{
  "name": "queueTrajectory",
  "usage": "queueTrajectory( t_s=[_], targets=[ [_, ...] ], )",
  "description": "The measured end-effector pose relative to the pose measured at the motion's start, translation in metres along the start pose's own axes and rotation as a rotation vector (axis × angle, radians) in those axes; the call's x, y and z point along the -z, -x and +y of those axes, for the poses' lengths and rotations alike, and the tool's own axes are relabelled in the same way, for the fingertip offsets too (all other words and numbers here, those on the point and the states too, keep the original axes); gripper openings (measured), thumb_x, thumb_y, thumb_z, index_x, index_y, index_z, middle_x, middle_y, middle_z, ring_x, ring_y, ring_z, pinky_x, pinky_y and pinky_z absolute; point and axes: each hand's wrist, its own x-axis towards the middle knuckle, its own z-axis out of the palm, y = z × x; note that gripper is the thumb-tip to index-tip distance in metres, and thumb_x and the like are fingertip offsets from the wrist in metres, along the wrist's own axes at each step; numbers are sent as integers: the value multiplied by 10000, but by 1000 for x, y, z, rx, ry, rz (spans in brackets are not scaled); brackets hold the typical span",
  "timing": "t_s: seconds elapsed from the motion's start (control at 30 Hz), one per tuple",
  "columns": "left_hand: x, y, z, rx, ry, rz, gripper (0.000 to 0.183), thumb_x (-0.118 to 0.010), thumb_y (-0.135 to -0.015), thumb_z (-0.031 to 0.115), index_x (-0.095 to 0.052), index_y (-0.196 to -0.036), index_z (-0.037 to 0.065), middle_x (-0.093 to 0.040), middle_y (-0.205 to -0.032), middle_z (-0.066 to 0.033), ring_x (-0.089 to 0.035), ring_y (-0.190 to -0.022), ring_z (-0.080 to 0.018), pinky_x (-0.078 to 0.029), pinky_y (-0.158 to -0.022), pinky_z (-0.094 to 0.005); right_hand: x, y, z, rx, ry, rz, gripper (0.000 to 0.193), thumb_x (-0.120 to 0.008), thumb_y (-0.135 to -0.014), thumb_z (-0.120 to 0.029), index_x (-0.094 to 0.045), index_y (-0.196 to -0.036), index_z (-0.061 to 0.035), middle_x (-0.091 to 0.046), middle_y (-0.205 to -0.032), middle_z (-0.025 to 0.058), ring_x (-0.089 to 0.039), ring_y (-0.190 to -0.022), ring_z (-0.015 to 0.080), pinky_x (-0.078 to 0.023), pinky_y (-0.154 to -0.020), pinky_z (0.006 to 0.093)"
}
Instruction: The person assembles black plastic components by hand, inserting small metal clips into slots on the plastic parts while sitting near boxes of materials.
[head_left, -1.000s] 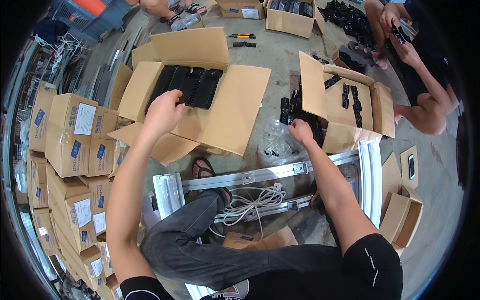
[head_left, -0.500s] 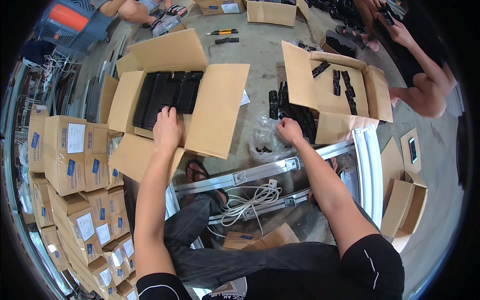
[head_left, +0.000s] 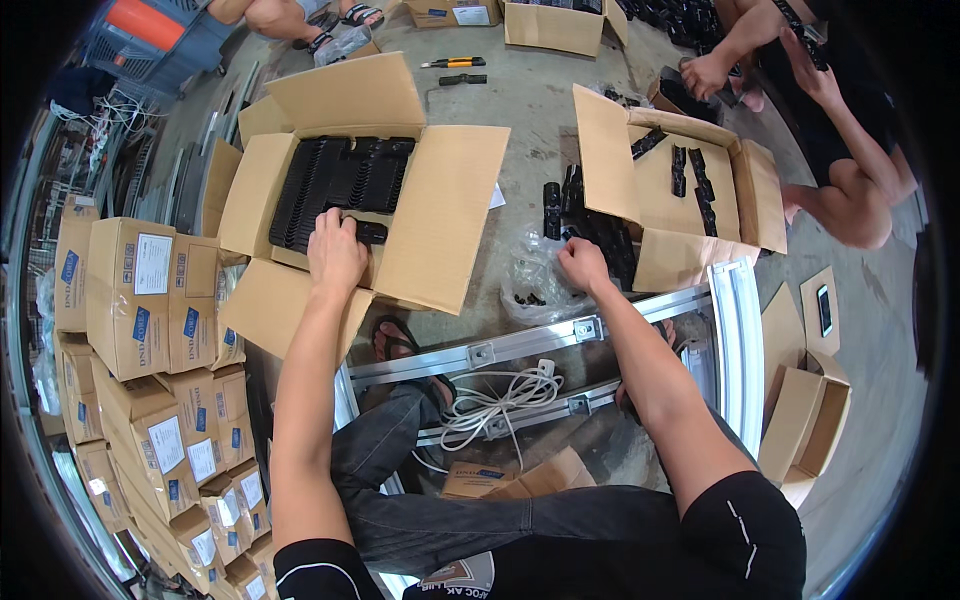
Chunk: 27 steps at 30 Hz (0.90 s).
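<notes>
**Black parts [head_left: 345, 185] in an open carton [head_left: 460, 215], with my left hand [head_left: 338, 250] at their near edge**

A stack of cartons [head_left: 130, 300] rises at my left, and a silver metal frame [head_left: 735, 350] lies in front of me. Beyond the frame stand the open carton, left, and a second carton [head_left: 605, 150], right, with several short black pieces inside. The black parts fill the far portion of the left carton in close rows. A white cable [head_left: 500, 405] lies coiled between the frame's rails; a clear bag [head_left: 535, 285] sits just past it. My right hand [head_left: 582, 265], fingers curled, is beside the bag; I cannot tell whether it grips anything. My left fingers touch a single black piece [head_left: 371, 232]; whether they are clamped on it I cannot tell.
</notes>
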Motion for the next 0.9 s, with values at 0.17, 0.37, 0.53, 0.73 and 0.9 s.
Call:
queueTrajectory(
  t_s=[0.17, 0.37, 0.53, 0.73, 0.9],
  targets=[
    [0, -3, 1, 60, 53, -69, 434, -695, -726, 76, -566, -1137, 22, -562, -1150, -142, -558, -1098, -328, -490, -916, -434, 3, 1, -2, -22, -4, -25, 246, -619, -830, -286, -673, -848, -47, -699, -889, 208, -664, -891, 404, -523, -793, 477],
    [18, -5, 16, 21, -125, -195, 419, -729, -692, 167, -637, -1080, 36, -600, -1098, -149, -575, -1066, -308, -477, -899, -435, 6, -2, 6, -15, 0, -6, 241, -599, -833, -270, -680, -844, -44, -698, -885, 213, -667, -880, 406, -527, -786, 488],
    [29, -8, 11, 25, -139, -349, 455, -785, -654, 250, -664, -1044, 47, -627, -1111, -138, -566, -1112, -303, -459, -951, -423, 8, -5, 5, -48, -86, 93, 235, -616, -823, -265, -685, -837, -40, -699, -858, 207, -669, -855, 406, -529, -773, 483],
    [34, -13, 6, 66, 71, -565, 481, -802, -634, 246, -658, -1046, 45, -689, -1032, -179, -638, -1045, -348, -511, -910, -436, -1, -5, -10, 49, -136, -16, 230, -634, -791, -251, -688, -823, -30, -701, -850, 202, -679, -846, 387, -531, -765, 464],
    [25, -11, 4, -6, 48, -512, 459, -803, -634, 242, -658, -1031, 63, -690, -1030, -173, -646, -1029, -350, -512, -912, -431, -23, -5, -9, 144, 156, -507, 232, -676, -751, -257, -713, -848, -49, -712, -858, 177, -687, -843, 339, -531, -762, 428]
  ],
)
